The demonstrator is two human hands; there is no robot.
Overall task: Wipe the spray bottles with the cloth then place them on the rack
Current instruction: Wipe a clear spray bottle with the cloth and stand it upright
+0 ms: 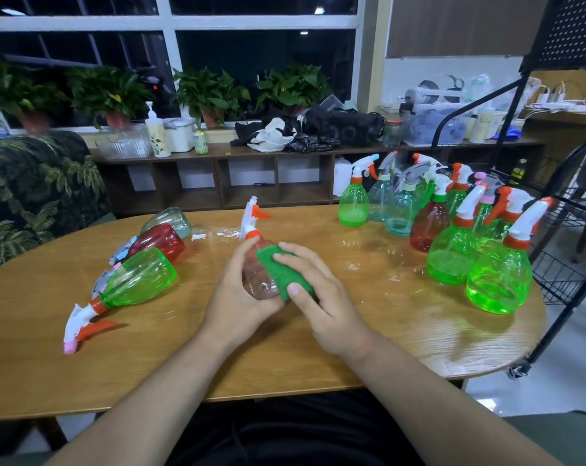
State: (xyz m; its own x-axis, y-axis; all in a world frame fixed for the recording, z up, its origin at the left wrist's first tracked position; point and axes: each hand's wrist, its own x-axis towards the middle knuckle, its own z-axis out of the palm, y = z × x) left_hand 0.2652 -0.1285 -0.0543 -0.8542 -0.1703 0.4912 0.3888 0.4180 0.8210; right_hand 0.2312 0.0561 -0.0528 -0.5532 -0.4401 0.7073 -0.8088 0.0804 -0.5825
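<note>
Head view: left hand (241, 307) is gripping the clear bottle (256, 280) over the table's (150, 364) middle, nozzle up. Right hand (322, 297) is clamping the cloth (278, 267) against it, thumb and fingers curled round. Lying bottles (140, 280) are sitting at the table's left, upright bottles (453, 253) at its right, with the rack (563, 264) just beyond.

Wooden table (318, 358), toppled bottles (138, 280) left, upright bottles (500, 280) right

Our left hand (238, 311) gripping a pinkish spray bottle (255, 280), our right hand (322, 297) holding a green cloth (278, 267) against it, over the counter (285, 358)
</note>
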